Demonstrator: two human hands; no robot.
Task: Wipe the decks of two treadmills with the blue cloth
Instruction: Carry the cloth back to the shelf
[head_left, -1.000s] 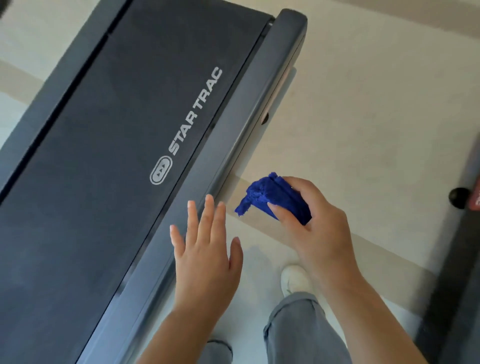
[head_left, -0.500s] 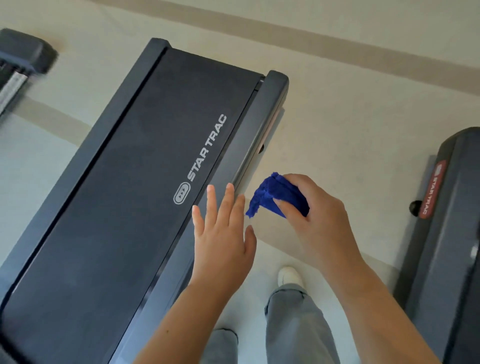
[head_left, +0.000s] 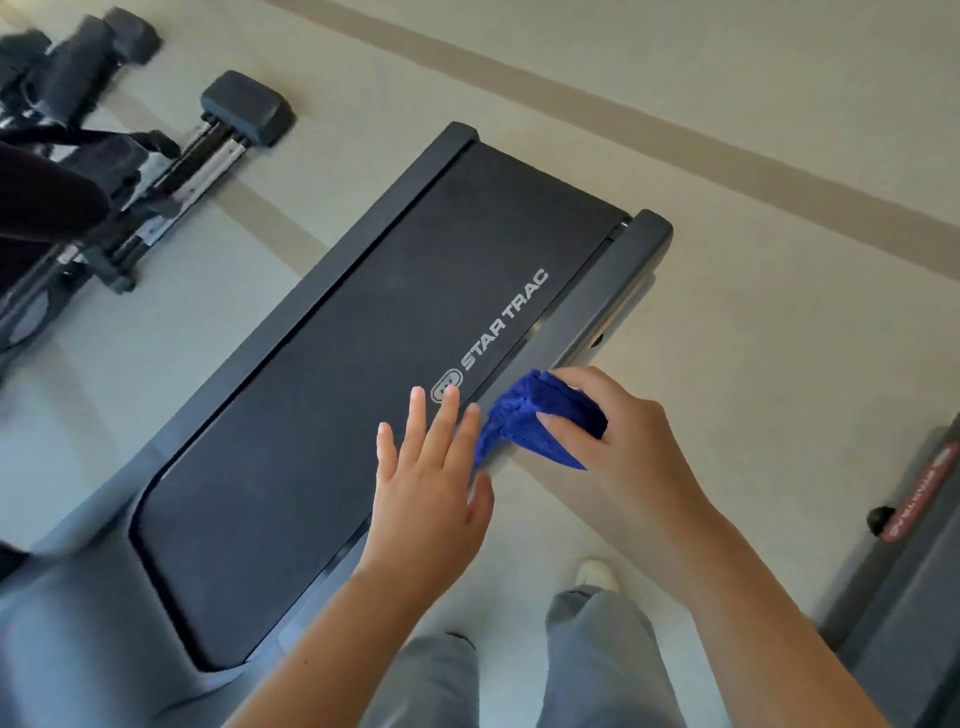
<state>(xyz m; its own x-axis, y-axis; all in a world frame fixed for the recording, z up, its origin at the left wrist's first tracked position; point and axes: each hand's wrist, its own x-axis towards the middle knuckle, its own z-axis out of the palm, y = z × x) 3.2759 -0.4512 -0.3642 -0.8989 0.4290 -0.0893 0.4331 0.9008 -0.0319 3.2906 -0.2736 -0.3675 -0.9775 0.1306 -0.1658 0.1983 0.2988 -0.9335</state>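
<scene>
A black treadmill deck (head_left: 332, 395) marked STAR TRAC runs diagonally across the middle of the head view, with a grey side rail (head_left: 597, 301) along its right edge. My right hand (head_left: 618, 441) grips the bunched blue cloth (head_left: 524, 421) over that side rail. My left hand (head_left: 431, 478) hovers with fingers spread and straight just left of the cloth, over the belt's right edge, holding nothing. A second treadmill (head_left: 914, 561) with a red label shows at the right edge.
Another black exercise machine (head_left: 93, 171) with a padded foot stands at the upper left. My grey trouser legs (head_left: 597, 660) and a white shoe (head_left: 597, 571) are on the pale floor (head_left: 779, 260) between the two treadmills.
The view has pulled back and swung left, showing more of the deck and the machine at upper left. My right hand with the cloth has moved from over the floor onto the side rail.
</scene>
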